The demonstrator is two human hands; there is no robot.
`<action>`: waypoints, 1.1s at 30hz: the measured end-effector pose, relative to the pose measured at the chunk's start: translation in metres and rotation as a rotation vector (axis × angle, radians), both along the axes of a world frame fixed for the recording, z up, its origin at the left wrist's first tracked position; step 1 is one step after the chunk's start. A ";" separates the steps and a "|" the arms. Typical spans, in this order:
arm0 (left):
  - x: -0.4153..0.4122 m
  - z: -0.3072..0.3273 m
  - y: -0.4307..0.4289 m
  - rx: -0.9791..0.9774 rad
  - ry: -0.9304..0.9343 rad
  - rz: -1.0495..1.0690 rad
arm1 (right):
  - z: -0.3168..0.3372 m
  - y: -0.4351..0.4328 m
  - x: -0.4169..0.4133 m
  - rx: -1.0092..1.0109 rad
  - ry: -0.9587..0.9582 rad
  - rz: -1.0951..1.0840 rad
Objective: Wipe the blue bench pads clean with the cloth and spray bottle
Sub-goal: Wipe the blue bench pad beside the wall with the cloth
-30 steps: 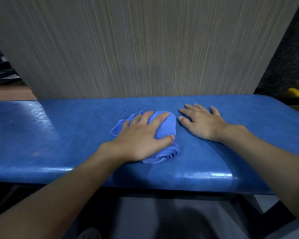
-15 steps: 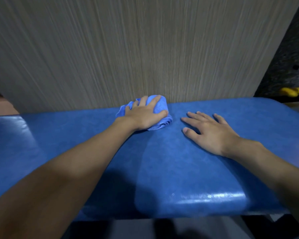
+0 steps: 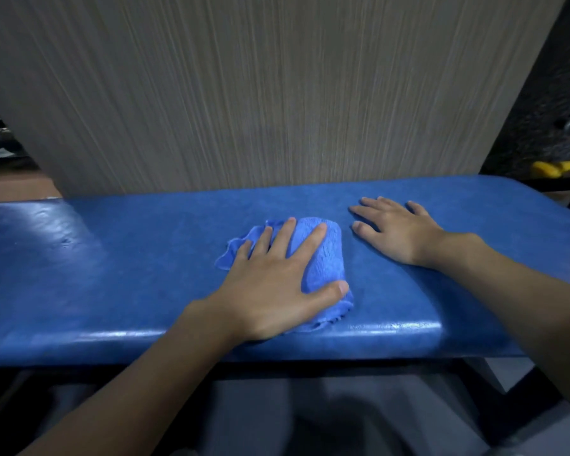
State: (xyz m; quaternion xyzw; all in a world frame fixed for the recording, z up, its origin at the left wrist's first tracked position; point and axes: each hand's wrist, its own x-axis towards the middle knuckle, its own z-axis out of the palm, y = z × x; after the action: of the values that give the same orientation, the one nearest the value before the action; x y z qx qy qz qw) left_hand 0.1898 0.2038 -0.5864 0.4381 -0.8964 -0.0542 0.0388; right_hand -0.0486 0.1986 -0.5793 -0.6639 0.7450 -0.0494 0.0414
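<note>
A long blue bench pad [image 3: 119,278] runs across the view in front of me. A bunched blue cloth [image 3: 324,261] lies on it near the front edge, a little right of the middle. My left hand [image 3: 273,284] presses flat on the cloth, fingers spread over it and the thumb at its near side. My right hand [image 3: 399,232] rests palm down on the bare pad just right of the cloth, fingers apart and holding nothing. No spray bottle is in view.
A tall wood-grain panel [image 3: 260,93] stands right behind the pad. A yellow object [image 3: 553,167] lies on the dark floor at the far right. Dark frame legs [image 3: 514,399] show under the pad's front edge.
My left hand has dragged the cloth from the pad's back edge by the panel toward the front edge. The right hand has stayed flat in place.
</note>
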 end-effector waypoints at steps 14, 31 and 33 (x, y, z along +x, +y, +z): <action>-0.038 0.002 -0.099 0.019 0.032 0.072 | -0.008 -0.010 0.011 -0.004 -0.015 -0.017; -0.038 0.001 -0.089 0.017 0.058 0.108 | -0.009 -0.007 0.010 -0.025 -0.035 -0.026; -0.026 0.001 -0.060 0.022 0.044 0.084 | -0.008 -0.006 0.011 -0.020 -0.034 -0.028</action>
State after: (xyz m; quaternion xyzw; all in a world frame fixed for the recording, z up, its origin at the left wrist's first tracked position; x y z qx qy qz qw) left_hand 0.1636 0.1436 -0.5850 0.4745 -0.8756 -0.0719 0.0557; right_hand -0.0372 0.1927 -0.5870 -0.6527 0.7530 -0.0690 0.0467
